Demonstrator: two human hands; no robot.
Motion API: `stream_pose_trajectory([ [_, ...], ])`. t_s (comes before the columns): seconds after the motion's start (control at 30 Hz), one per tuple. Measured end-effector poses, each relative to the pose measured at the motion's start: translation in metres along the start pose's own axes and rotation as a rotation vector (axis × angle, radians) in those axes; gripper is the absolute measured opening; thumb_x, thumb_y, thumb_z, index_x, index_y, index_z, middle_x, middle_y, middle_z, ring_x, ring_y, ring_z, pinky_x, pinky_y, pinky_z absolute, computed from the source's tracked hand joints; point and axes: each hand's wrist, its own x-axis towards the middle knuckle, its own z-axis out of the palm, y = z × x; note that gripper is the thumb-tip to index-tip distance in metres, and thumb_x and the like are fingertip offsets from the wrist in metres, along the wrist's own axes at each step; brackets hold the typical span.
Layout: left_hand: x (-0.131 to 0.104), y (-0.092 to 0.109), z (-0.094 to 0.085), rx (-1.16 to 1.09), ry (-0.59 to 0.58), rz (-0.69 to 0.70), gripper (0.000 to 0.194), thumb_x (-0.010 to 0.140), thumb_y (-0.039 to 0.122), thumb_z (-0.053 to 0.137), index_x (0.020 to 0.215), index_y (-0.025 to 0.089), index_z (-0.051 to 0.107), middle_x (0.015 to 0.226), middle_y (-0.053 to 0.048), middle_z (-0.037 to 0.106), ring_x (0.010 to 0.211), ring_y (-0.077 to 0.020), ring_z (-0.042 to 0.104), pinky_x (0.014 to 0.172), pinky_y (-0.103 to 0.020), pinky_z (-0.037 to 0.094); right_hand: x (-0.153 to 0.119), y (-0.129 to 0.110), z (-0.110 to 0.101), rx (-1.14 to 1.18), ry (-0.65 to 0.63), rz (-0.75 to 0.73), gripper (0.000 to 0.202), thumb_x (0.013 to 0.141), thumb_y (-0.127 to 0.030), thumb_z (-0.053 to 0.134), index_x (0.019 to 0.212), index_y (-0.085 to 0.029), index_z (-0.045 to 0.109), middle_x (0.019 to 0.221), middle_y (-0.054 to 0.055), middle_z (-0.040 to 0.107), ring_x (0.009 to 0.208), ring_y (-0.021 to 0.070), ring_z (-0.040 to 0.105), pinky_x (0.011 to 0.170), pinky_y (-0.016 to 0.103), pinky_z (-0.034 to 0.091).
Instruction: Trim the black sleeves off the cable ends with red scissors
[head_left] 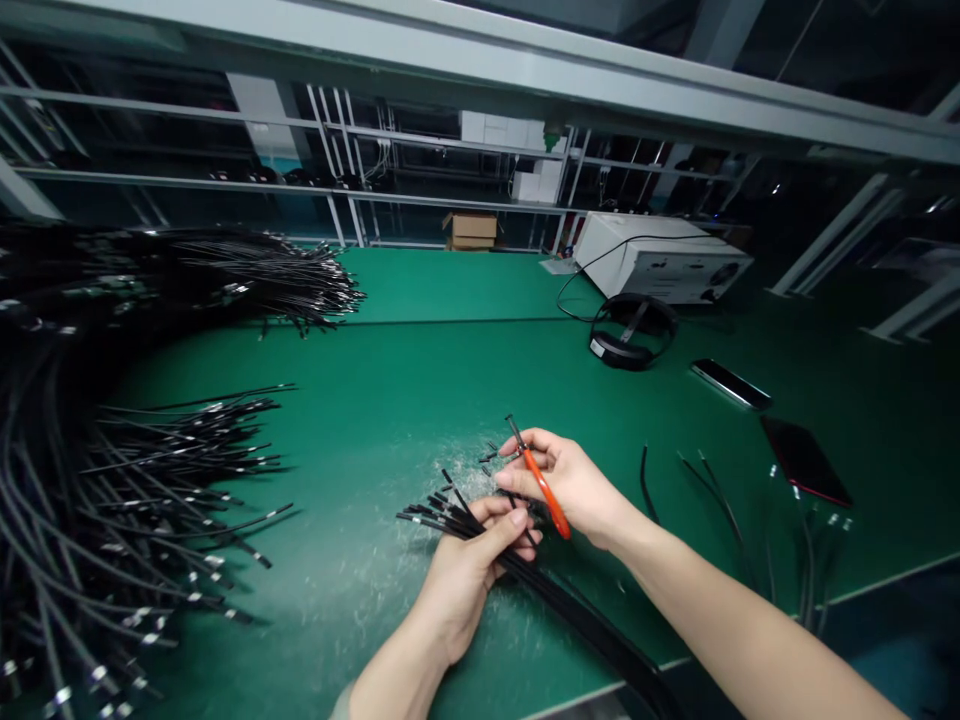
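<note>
My left hand (480,560) is closed around a bundle of black cables (570,600), whose cut ends fan out to the left past my thumb. The bundle trails down to the right, toward the table's front edge. Just above, my right hand (562,480) grips a small orange-handled hand tool (544,490), which looks like pliers or a cutter. A thin dark piece (513,428) sticks up at the tool's upper end; whether it is a jaw or a cable end I cannot tell. Short black offcuts (489,455) and pale shreds lie on the green mat beside my fingers.
A large heap of black cables (45,480) with metallic ends covers the left side. Several loose cables (720,490) lie to the right. Beyond stand a headset (634,330), a phone (731,384), a dark red-edged device (806,460) and a white machine box (660,260).
</note>
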Motion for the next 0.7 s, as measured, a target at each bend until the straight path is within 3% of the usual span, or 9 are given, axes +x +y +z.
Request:
stream_pose_trajectory([
  [0.17,0.000,-0.002,-0.002,0.008,0.000,0.009,0.015,0.073,0.024,0.068,0.083,0.015,0.060,0.071,-0.004,0.070,0.062,-0.0116,0.060,0.065,-0.025,0.045,-0.003,-0.011,0.000,0.130,-0.049,0.053,0.036,0.065,-0.028,0.075,0.093,-0.018,0.056,0.071,-0.002,0.058,0.060,0.0089,0.053,0.056,0.021,0.042],
  [0.47,-0.007,0.000,0.000,-0.049,-0.079,0.077,0.009,0.074,0.019,0.067,0.079,0.014,0.062,0.074,-0.005,0.069,0.071,-0.0155,0.062,0.068,-0.028,0.045,-0.008,-0.003,-0.002,0.420,-0.219,0.223,0.039,0.068,-0.026,0.073,0.100,-0.020,0.051,0.071,-0.003,0.057,0.056,0.0086,0.053,0.048,0.020,0.042],
  [0.57,-0.006,-0.001,-0.001,-0.034,-0.077,0.079,0.009,0.075,0.020,0.067,0.080,0.013,0.063,0.074,-0.006,0.069,0.069,-0.0146,0.061,0.068,-0.027,0.045,-0.008,-0.005,-0.001,0.343,-0.167,0.190,0.038,0.068,-0.027,0.073,0.099,-0.019,0.052,0.071,-0.002,0.057,0.056,0.0086,0.052,0.049,0.020,0.043],
  [0.7,-0.004,-0.003,-0.003,0.012,-0.027,0.073,0.014,0.075,0.024,0.067,0.081,0.013,0.063,0.074,-0.007,0.069,0.066,-0.0138,0.060,0.067,-0.027,0.045,-0.014,-0.009,0.006,0.029,0.045,0.019,0.027,0.072,-0.028,0.068,0.094,-0.019,0.054,0.072,-0.001,0.059,0.058,0.0109,0.054,0.054,0.023,0.044],
])
